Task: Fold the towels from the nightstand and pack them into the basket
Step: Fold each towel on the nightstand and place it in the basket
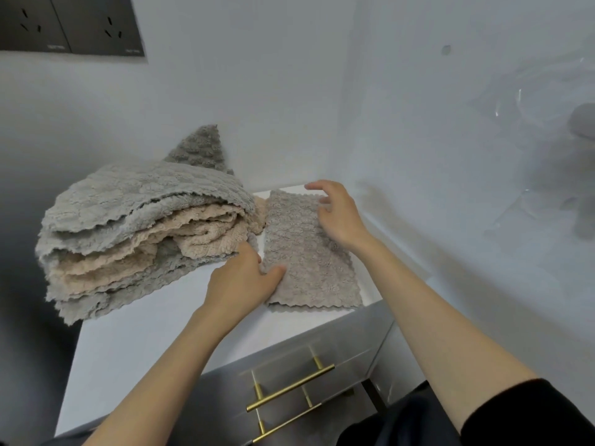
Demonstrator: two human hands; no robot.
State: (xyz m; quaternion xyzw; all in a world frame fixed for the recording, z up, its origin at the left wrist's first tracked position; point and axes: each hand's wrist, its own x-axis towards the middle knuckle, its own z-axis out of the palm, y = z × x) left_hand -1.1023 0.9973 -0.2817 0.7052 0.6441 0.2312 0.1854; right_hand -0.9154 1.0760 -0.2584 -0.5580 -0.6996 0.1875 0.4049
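Beige-grey towel lies flat, half-folded, on the nightstand, right of the towel pile. Its long axis runs near-to-far, away from the person. Left hand grip pinches its near-left edge, thumb on top. Right hand sits at the far-right corner, fingers apart, holding nothing. Next fold likely goes end-to-end along that axis. Basket not in view.

Pale grey walls meet in a corner under soft light; a dark socket panel sits upper left
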